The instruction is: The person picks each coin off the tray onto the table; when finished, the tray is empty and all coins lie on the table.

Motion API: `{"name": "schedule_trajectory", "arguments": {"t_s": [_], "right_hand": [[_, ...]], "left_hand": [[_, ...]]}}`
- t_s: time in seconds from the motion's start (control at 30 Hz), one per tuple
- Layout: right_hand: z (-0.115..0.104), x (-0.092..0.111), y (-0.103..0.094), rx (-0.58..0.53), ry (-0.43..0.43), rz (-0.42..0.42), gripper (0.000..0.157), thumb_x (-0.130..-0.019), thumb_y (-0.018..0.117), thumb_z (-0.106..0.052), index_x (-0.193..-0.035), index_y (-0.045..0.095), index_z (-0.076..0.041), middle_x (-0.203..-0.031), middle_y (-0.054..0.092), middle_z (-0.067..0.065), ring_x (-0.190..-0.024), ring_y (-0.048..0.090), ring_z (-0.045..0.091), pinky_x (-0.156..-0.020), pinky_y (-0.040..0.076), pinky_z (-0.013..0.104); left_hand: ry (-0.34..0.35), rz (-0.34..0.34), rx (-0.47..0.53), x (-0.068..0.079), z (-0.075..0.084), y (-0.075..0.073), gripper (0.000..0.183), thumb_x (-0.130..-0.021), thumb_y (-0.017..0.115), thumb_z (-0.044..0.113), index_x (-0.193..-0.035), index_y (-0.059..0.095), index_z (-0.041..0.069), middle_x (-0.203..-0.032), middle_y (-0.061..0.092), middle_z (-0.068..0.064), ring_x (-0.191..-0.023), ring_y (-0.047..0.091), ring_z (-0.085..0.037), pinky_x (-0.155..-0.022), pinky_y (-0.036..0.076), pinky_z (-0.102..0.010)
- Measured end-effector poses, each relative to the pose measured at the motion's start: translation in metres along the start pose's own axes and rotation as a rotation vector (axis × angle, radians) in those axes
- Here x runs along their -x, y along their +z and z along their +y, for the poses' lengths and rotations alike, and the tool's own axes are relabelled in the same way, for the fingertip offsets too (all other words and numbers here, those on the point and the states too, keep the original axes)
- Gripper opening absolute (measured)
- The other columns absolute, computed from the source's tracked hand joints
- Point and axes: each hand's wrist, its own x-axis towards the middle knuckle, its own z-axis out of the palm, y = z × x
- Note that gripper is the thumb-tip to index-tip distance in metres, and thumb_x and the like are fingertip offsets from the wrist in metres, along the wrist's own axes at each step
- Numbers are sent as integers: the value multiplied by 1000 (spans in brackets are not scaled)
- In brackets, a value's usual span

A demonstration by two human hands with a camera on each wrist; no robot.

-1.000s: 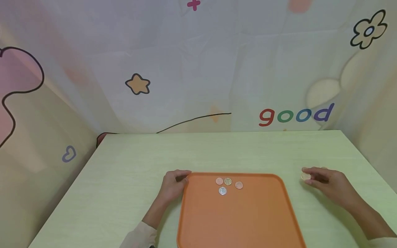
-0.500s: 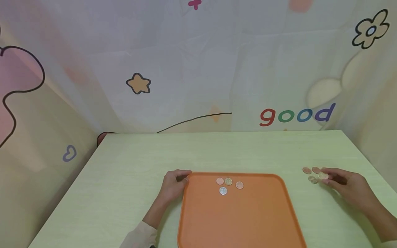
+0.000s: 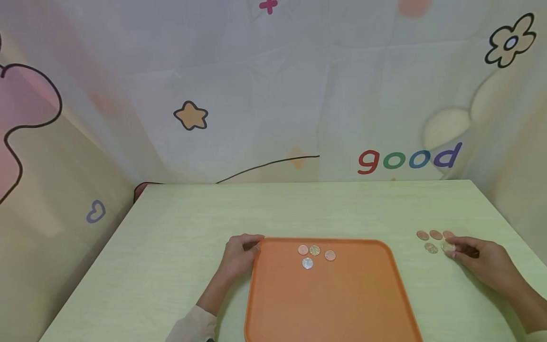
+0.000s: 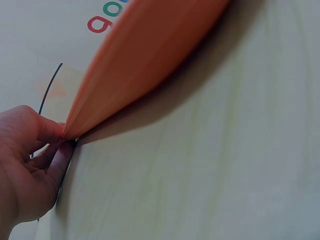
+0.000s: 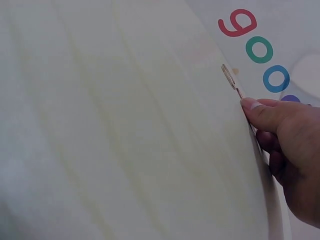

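My left hand (image 3: 239, 256) pinches the far left corner of an orange tray (image 3: 333, 304); in the left wrist view its thumb and fingers close on the tray's edge. On the tray, near its far side, lie several coins, among them a silver coin (image 3: 307, 263) and a gold-coloured coin (image 3: 314, 250). At the right of the table my right hand (image 3: 487, 261) pinches a pale gold coin (image 3: 447, 246) low over the tabletop, partly covered by the fingertips. Copper coins (image 3: 436, 234) lie in a row just behind it, and smaller brassy coins (image 3: 430, 248) overlap at its left.
A pale green table (image 3: 192, 213) bears everything. Behind it hangs a printed cloth (image 3: 273, 95) with a star, a flower and the word good. The tray's right rim (image 3: 399, 280) stands between the coins on it and those at the right.
My right hand has moved right with the pale gold coin and then lowered it slightly, uncovering the coins on the table. My left hand has stayed at the tray's corner.
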Motion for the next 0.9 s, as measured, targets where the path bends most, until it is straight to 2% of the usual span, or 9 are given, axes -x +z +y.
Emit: {"name": "schedule_trajectory", "arguments": {"t_s": [0.2,0.5,0.7,0.8,0.9], "right_hand": [[4,0,0,-24,-20,-5,29,-83,80,-2,-108,73,10,-76,58,-30,-65,45,-11,-56,40,11],[7,-6,-5,25,-3,-70,29,-86,80,-13,-109,75,4,-82,58,-30,-70,43,-13,-59,40,14],[8,-7,-4,15,9,-81,29,-86,79,-11,-108,75,7,-83,54,-40,-71,44,-16,-59,42,12],[7,-8,-5,26,38,-94,30,-87,79,-14,-109,75,6,-82,62,-31,-70,44,-15,-59,42,13],[5,-9,-6,28,63,-113,32,-89,78,-17,-111,75,6,-84,73,-11,-69,44,-14,-58,42,15]], "left_hand": [[-7,2,3,1,3,0,29,-92,61,-4,-117,75,-1,-119,73,-19,-115,67,-34,-98,57,-46],[-13,6,-10,0,1,0,29,-92,60,-4,-116,75,0,-118,74,-19,-114,68,-34,-98,57,-45],[1,4,2,2,2,0,29,-91,60,-6,-116,75,-1,-117,74,-20,-112,68,-34,-95,57,-46],[4,4,1,3,3,0,29,-91,60,-6,-116,75,-1,-117,74,-20,-112,68,-34,-96,57,-46],[-2,3,1,3,3,0,29,-91,60,-6,-116,75,-1,-117,74,-20,-113,68,-34,-96,57,-47]]}}
